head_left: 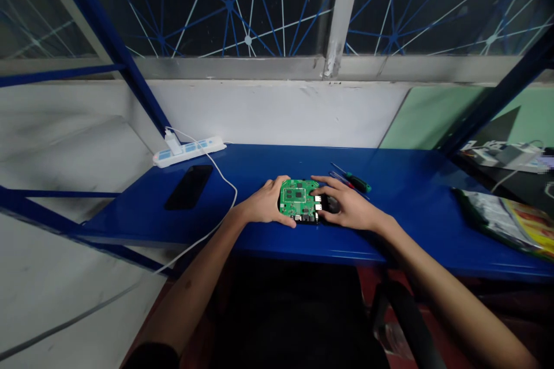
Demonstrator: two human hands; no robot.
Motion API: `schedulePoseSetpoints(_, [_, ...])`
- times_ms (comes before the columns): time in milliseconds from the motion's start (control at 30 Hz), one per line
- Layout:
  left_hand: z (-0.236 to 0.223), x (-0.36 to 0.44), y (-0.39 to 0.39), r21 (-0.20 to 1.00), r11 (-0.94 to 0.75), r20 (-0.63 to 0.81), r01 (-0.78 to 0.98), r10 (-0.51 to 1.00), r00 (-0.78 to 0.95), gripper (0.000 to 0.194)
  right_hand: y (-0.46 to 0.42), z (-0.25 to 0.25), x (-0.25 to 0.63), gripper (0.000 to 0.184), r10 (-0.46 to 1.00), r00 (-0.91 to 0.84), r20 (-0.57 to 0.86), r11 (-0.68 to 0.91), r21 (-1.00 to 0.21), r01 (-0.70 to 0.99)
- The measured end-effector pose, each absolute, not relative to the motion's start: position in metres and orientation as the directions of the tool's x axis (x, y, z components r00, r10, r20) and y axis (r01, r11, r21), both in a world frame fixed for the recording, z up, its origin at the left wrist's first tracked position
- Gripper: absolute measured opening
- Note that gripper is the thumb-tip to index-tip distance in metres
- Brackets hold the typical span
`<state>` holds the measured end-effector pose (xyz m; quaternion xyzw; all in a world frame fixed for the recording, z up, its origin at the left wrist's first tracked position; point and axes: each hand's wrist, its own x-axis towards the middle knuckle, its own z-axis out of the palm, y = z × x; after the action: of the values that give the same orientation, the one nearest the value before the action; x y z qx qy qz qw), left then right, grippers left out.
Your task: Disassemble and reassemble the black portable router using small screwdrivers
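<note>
A green circuit board (pixel 295 196) with metal ports along its right and front edges sits in a dark casing, low over the blue table. My left hand (pixel 267 202) wraps around its left side, thumb at the front edge and fingers at the back. At the right side, my right hand (pixel 346 203) has its fingertips on the board's ports and back right corner, fingers curved around it. A small dark object shows partly under my right palm, too hidden to name. Behind that hand lies a green and black screwdriver (pixel 358 182), with other thin tools beside it.
A white power strip (pixel 190 151) with a plugged-in charger lies at the back left, its cable (pixel 229 184) running forward past my left arm. A black phone (pixel 189 187) rests nearby. A shiny printed bag (pixel 506 220) lies at the right. Blue posts frame the table (pixel 268 158).
</note>
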<state>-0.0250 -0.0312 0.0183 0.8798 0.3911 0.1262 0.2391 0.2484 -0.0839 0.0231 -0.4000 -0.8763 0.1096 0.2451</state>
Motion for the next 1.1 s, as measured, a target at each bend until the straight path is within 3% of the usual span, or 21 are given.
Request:
schedulePoseSetpoints(200, [0.014,-0.026,-0.030,0.549,-0.551,0.026,0.628,0.762,0.647,0.118,-0.073,0.034,0.247,0.068,0.718,-0.620,0.317,0.696,-0.313,0.646])
schedulePoseSetpoints(367, [0.012,-0.027,-0.029,0.576,-0.528,0.025,0.623,0.774,0.633,0.126,-0.064,0.030,0.245,0.075,0.708,-0.600,0.371,0.700,-0.258,0.666])
schedulePoseSetpoints(533, [0.017,-0.031,-0.024,0.573,-0.512,-0.015,0.640,0.774,0.633,0.129,-0.054,0.027,0.246,0.072,0.735,-0.570,0.367,0.675,-0.322,0.664])
schedulePoseSetpoints(733, [0.033,-0.029,-0.005,0.481,-0.611,-0.005,0.629,0.715,0.699,0.104,-0.046,0.032,0.249,0.064,0.792,-0.513,0.330,0.610,-0.435,0.663])
schedulePoseSetpoints(900, [0.036,-0.022,0.007,0.401,-0.680,0.015,0.614,0.675,0.737,0.111,-0.038,0.035,0.251,0.065,0.821,-0.470,0.322,0.570,-0.500,0.652])
schedulePoseSetpoints(1100, [0.025,-0.019,0.008,0.388,-0.725,0.187,0.570,0.667,0.721,0.109,-0.035,0.032,0.252,0.068,0.804,-0.441,0.399,0.594,-0.499,0.631])
